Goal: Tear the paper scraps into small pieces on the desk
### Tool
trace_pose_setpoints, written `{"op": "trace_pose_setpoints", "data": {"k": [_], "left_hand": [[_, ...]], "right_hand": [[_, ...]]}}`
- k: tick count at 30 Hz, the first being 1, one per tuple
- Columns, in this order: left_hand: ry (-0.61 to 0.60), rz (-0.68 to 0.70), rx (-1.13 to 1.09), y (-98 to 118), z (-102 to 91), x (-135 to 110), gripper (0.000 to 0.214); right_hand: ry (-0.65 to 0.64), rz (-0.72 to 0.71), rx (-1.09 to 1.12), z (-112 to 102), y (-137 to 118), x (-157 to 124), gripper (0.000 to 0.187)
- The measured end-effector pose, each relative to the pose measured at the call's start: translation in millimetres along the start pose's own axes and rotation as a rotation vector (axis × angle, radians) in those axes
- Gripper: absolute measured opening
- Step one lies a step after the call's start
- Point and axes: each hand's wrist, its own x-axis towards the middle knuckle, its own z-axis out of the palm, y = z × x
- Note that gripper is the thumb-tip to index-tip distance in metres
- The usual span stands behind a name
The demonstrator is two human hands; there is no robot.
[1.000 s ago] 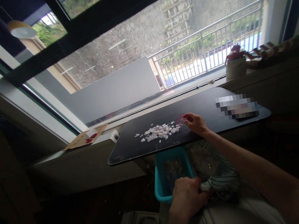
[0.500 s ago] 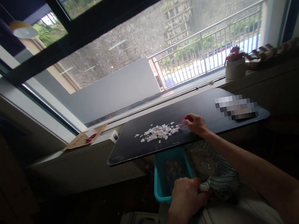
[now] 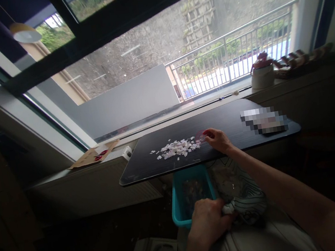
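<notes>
Over the dark tabletop [image 3: 232, 115], my right hand [image 3: 219, 139] pinches a thin, see-through reddish round thing [image 3: 200, 136]; its exact kind is unclear. It sits at the right edge of a spread pile of small white paper scraps [image 3: 177, 148]. Lower down, near my lap, my left hand [image 3: 208, 221] is closed on the bunched edge of a pale cloth with dark wavy lines [image 3: 251, 204]. Whether this cloth is a bag or a garment I cannot tell. More pale bits lie within its folds.
Below the table's front edge stands a turquoise bin [image 3: 175, 209] with scraps inside. A pixelated object [image 3: 264, 121] lies at the table's right. On the sill are a white jug with a reddish top [image 3: 262, 74] and brown paper [image 3: 80, 159]. A radiator [image 3: 115, 180] is at left.
My right hand has shifted slightly left with the reddish thing, towards the scraps. My left hand keeps its hold on the cloth.
</notes>
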Motion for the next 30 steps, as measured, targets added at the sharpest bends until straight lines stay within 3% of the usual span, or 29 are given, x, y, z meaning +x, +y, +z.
{"op": "trace_pose_setpoints", "data": {"k": [6,14,30], "left_hand": [[0.003,-0.001,-0.003,-0.1,1.0,-0.2,0.043],[-0.018,-0.011,-0.012,1.2,-1.9,-0.5,0.043],[0.013,-0.009,0.005,1.3,0.0,-0.5,0.043]], "right_hand": [[0.068,0.05,-0.013,0.0,4.3,1.7,0.016],[-0.132,-0.148,0.108,6.8,4.1,0.2,0.021],[-0.142,-0.129,0.132,7.4,7.8,1.5,0.021]]}}
